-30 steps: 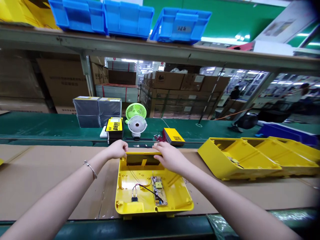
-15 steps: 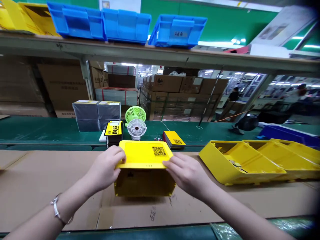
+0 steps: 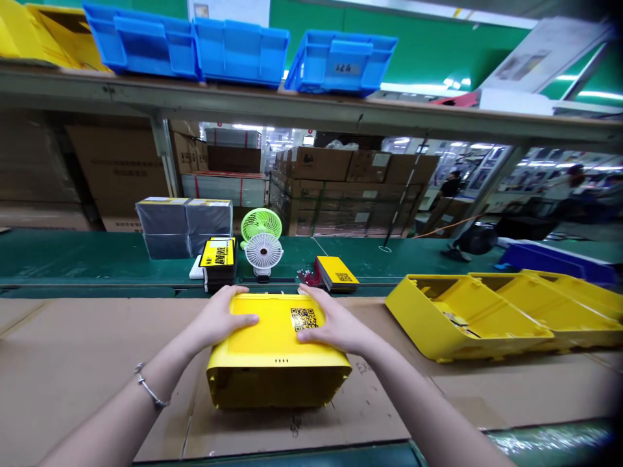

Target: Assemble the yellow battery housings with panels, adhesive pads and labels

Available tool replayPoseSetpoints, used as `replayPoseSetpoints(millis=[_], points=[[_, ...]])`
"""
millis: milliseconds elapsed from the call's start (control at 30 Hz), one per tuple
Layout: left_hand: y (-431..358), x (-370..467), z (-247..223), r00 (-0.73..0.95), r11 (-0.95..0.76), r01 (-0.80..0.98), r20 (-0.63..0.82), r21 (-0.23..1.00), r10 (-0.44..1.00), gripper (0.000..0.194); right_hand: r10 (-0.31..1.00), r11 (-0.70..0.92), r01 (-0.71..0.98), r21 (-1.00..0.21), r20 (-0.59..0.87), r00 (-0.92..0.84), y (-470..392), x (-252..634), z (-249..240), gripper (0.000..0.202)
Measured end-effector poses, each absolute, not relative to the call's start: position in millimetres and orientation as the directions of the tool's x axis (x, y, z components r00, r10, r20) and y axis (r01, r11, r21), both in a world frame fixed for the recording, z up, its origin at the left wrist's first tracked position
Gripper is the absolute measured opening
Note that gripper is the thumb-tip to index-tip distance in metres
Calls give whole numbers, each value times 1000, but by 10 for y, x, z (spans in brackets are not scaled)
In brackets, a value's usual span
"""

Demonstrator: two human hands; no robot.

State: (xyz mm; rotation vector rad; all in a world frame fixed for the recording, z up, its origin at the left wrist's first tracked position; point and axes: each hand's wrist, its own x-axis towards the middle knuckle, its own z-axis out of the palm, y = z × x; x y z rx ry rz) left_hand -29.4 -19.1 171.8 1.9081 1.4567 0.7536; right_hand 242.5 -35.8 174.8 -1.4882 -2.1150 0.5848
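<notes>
A yellow plastic housing (image 3: 265, 344) stands on the cardboard in front of me, its dark hollow side facing me. Its upper face carries a black QR code (image 3: 302, 318) and a short row of small slots. My left hand (image 3: 224, 319) grips the far left of the housing, thumb flat on top and fingers over the back edge. On the right, my right hand (image 3: 333, 322) holds it the same way, its thumb by the QR code. The fingertips behind the housing are partly hidden.
Several open yellow housings (image 3: 487, 318) lie in a row at the right. Behind the cardboard (image 3: 111, 363) stand a white fan (image 3: 263, 251), a green fan (image 3: 261, 224), a stack of yellow-printed cards (image 3: 337, 274) and grey wrapped boxes (image 3: 185, 224). Blue bins (image 3: 241, 52) sit on the overhead shelf.
The housing has come lower and nearer to me. Both hands have shifted from the front corners of its top to the far side, thumbs now on the upper face.
</notes>
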Motion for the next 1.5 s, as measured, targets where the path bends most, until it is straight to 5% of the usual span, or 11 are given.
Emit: replayPoseSetpoints(millis=[233,367,533,700,900,1133,1200,1300,1400,1500], points=[[-122,-193,1647,141,-254,674,216,694,966,30,983,158,581,-798,72,-168,-47,2334,1609,45],[91,-233,1661,228,-331,739,245,586,942,36,981,181,572,-800,106,-162,43,2317,1592,29],[646,-423,1683,180,-342,805,349,486,920,40,981,187,549,-815,120,-155,73,2323,1547,29],[978,-719,1511,61,-225,898,400,378,915,71,985,166,554,-816,116,-125,69,2314,1531,33],[976,-908,1446,51,-192,927,398,323,916,35,975,135,535,-834,16,-221,36,2329,1614,43],[714,-930,1959,-27,-238,900,590,366,807,30,977,158,557,-816,45,-211,76,2343,1581,37],[562,-880,2133,-124,-312,803,655,508,745,29,977,171,560,-811,68,-201,80,2330,1573,35],[280,-765,2370,-287,-524,342,618,780,732,29,977,183,563,-806,85,-197,60,2307,1580,34],[-42,-646,2531,-242,-529,-39,506,848,828,33,978,202,579,-789,138,-154,8,2293,1608,34],[-376,-525,2570,-105,-414,-145,402,899,910,40,958,255,601,-757,282,-53,-94,2273,1685,31]])
